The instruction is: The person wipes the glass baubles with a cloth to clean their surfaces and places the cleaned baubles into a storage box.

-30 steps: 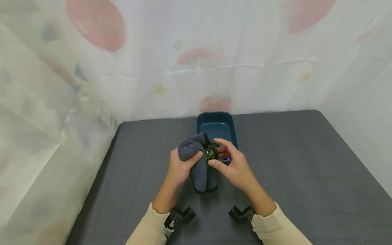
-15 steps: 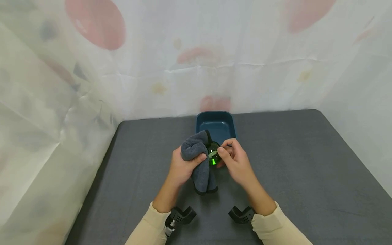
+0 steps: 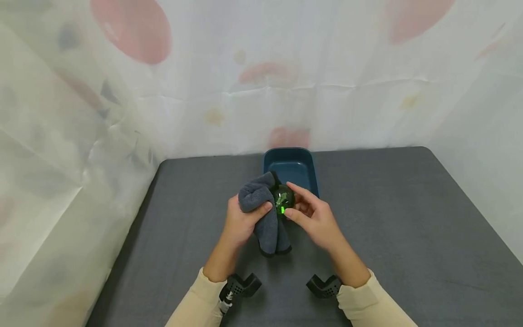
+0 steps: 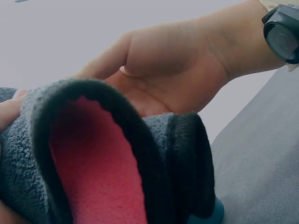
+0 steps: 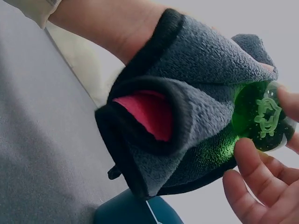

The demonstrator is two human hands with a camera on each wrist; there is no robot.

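Note:
A glowing green ball [image 3: 283, 200] [image 5: 261, 116] is held above the grey table. My left hand [image 3: 245, 218] grips a grey cloth [image 3: 261, 213] [image 5: 187, 121] [image 4: 93, 163] with a pink inner side and presses it against the ball's left side. My right hand [image 3: 306, 211] [image 4: 173, 70] pinches the ball from the right with thumb and fingertips [image 5: 252, 158]. The cloth's lower end hangs down between my hands.
A dark blue rectangular bin [image 3: 291, 167] stands on the grey table [image 3: 408, 218] just behind my hands. White patterned sheeting [image 3: 261, 81] walls the back and both sides. Two black wrist mounts [image 3: 241, 286] show near my cream sleeves.
My right fingers have shifted their hold on the ball, turning it against the cloth. The left hand with the cloth has stayed almost where it was.

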